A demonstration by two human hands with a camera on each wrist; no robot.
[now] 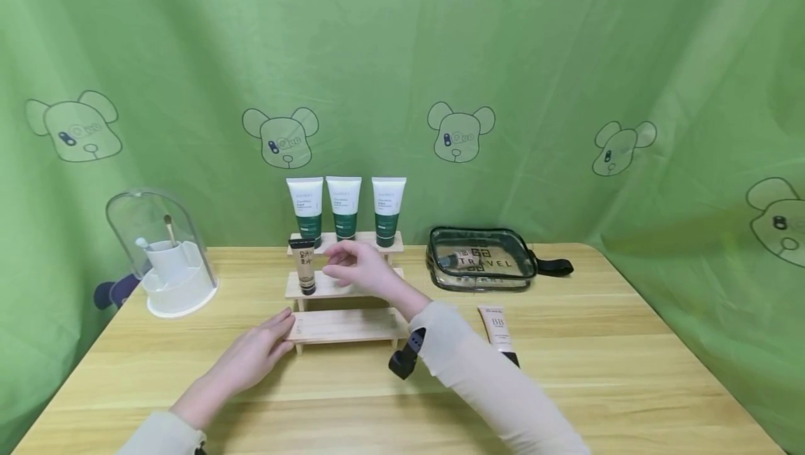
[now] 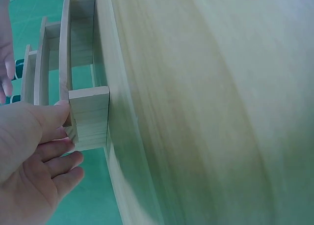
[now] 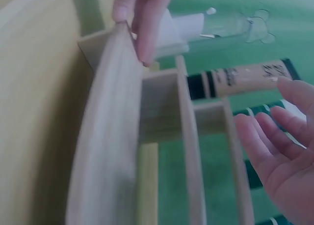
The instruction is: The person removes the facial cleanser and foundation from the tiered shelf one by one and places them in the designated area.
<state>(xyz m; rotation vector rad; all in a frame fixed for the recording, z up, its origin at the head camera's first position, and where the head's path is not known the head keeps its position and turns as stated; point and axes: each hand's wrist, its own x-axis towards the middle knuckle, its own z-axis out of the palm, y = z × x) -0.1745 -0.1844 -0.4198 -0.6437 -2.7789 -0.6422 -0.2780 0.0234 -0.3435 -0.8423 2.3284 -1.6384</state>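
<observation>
A three-tier wooden display stand [image 1: 344,326] stands on the table. My left hand [image 1: 256,351] grips the left end of its lowest step, thumb and fingers on either side of the board in the left wrist view. On the left of the middle step, a beige cosmetic tube [image 1: 305,268] stands upright on its black cap. Just right of that tube is my right hand [image 1: 361,270], fingers loosely bent with nothing held; in the right wrist view its thumb [image 3: 294,90] overlaps the tube's crimped end. Three white-and-green tubes [image 1: 344,207] line the top step.
A clear zip pouch [image 1: 481,259] with a tube inside lies right of the stand, its black strap [image 1: 555,268] pointing right. Nearer me lies a pink BB cream tube [image 1: 497,329]. At far left stands a white brush holder [image 1: 176,280] with a clear domed cover. Green cloth [image 1: 377,56] hangs behind.
</observation>
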